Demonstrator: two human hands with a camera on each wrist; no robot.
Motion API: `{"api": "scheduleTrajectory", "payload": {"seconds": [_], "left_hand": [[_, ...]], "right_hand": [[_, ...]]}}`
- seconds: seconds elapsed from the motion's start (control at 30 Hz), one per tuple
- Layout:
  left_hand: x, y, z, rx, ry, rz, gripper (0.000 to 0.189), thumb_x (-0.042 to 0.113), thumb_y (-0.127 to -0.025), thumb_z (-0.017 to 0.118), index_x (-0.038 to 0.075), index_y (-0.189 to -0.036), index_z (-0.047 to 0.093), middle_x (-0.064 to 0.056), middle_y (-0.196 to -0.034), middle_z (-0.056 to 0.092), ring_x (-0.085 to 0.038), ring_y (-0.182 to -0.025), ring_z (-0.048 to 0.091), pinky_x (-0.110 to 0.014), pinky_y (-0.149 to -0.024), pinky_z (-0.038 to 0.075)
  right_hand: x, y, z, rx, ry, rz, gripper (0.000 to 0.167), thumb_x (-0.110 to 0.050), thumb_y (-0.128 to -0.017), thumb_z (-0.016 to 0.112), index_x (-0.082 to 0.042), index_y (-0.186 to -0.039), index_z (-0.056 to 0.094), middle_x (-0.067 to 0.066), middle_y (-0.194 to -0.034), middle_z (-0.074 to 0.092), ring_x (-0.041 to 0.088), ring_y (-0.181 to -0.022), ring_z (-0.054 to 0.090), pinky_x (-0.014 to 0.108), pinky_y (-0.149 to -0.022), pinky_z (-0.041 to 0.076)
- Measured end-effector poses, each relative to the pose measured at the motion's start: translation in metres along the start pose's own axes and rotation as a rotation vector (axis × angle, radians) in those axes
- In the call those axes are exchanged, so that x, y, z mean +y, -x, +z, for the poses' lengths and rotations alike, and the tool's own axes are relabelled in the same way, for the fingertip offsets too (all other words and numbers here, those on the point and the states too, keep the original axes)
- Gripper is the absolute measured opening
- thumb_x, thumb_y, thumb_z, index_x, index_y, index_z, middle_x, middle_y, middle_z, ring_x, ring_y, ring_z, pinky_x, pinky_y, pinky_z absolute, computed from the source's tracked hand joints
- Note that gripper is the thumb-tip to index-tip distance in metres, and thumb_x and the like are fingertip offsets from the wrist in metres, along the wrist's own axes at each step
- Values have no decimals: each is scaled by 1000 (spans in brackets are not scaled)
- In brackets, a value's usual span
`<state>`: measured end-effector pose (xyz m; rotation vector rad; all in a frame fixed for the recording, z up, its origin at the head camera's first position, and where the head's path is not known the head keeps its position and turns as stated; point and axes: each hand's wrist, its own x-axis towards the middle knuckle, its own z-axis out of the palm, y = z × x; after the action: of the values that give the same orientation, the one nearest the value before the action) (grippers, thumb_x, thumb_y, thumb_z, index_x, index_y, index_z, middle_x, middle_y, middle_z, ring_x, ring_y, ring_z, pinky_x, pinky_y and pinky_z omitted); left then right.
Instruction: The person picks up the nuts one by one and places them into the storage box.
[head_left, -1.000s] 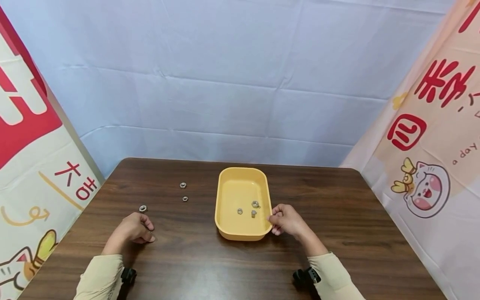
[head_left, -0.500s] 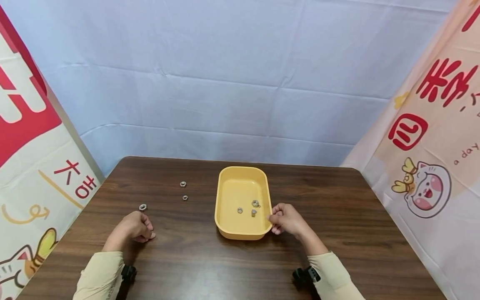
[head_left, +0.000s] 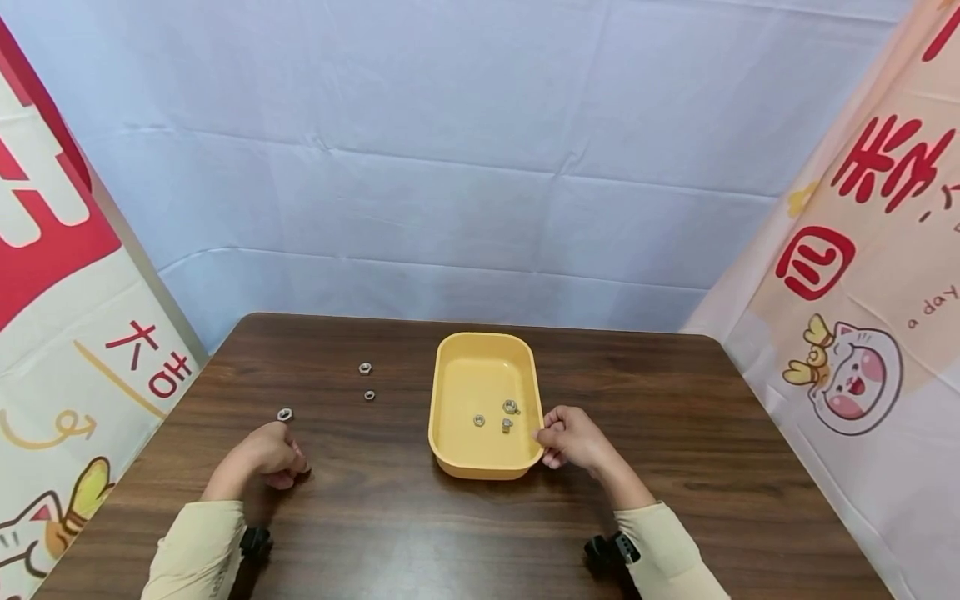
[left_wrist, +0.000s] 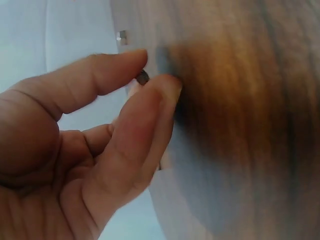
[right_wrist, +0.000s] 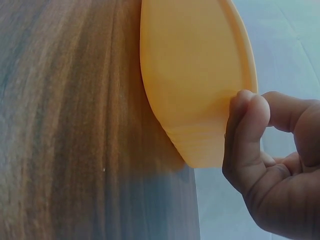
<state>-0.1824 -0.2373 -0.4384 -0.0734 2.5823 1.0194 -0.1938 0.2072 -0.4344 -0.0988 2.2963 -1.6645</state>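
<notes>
At the left of the table, my left hand [head_left: 268, 454] is low over the wood, thumb and forefinger pinching a small metal nut [left_wrist: 142, 76] whose edge peeks out between the fingertips in the left wrist view. Just beyond that hand lies another nut [head_left: 285, 414]. My right hand [head_left: 573, 437] pinches the near right rim of a yellow plastic tray [right_wrist: 195, 65], thumb on one side of the wall and fingers on the other. Inside the tray are several metal nuts, among them a larger nut [head_left: 510, 407] and a smaller nut [head_left: 479, 421].
Two more nuts lie farther back, an upper nut [head_left: 365, 368] and a lower nut [head_left: 370, 396], left of the tray. The brown wooden table [head_left: 675, 417] ends at a pale hanging cloth [head_left: 450, 167]. Printed cloths hang on both sides.
My left thumb and fingertips have closed together and the hand has shifted up slightly; a dark bit now shows at the fingertips. The right hand and the tray stay in place.
</notes>
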Motion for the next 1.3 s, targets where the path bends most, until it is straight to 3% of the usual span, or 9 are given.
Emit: {"api": "scheduleTrajectory", "payload": {"seconds": [0.17, 0.37, 0.53, 0.73, 0.97, 1.3], "left_hand": [[-3, 1, -4, 60, 5, 63, 11, -5, -70, 57, 1, -61, 58, -4, -57, 57, -16, -52, 58, -30, -50, 51], [-7, -4, -6, 77, 229, 173, 4, -9, -74, 58, -8, -78, 58, -8, -68, 57, -21, -62, 61, -34, -55, 54], [-9, -8, -6, 62, 416, 261, 19, -7, -80, 59, -17, -95, 53, -12, -73, 58, -22, -66, 62, -36, -60, 55], [-7, -9, -3, 111, 446, 368, 23, -4, -80, 62, -16, -98, 54, -14, -72, 59, -23, -63, 59, -36, -59, 52], [-1, -9, -2, 106, 488, 387, 24, -4, -80, 63, -16, -98, 53, -17, -74, 60, -28, -65, 60, -41, -60, 52], [5, -12, 4, 71, 524, 331, 26, -4, -82, 61, -19, -101, 51, -25, -82, 61, -25, -69, 62, -40, -64, 54]], "right_hand": [[0, 0, 1, 1, 10, 0, 19, 0, -85, 58, 11, -95, 47, 12, -64, 59, 14, -46, 56, 30, -47, 52], [0, 0, 1, -2, 9, -2, 18, 0, -85, 57, 11, -95, 47, 11, -63, 58, 14, -46, 56, 30, -46, 52], [1, 1, 1, 4, 4, -2, 18, 0, -85, 58, 10, -95, 47, 11, -63, 58, 14, -46, 56, 30, -46, 52], [2, 0, 1, 11, 9, -2, 18, 0, -85, 58, 10, -95, 47, 12, -64, 58, 14, -46, 56, 30, -46, 52], [0, 1, 1, 16, 17, -3, 17, 0, -85, 57, 10, -95, 47, 11, -64, 58, 14, -46, 56, 29, -46, 51], [2, 1, 4, 59, 66, -32, 14, 0, -83, 58, 6, -91, 48, 9, -61, 55, 14, -45, 52, 25, -41, 45]]}}
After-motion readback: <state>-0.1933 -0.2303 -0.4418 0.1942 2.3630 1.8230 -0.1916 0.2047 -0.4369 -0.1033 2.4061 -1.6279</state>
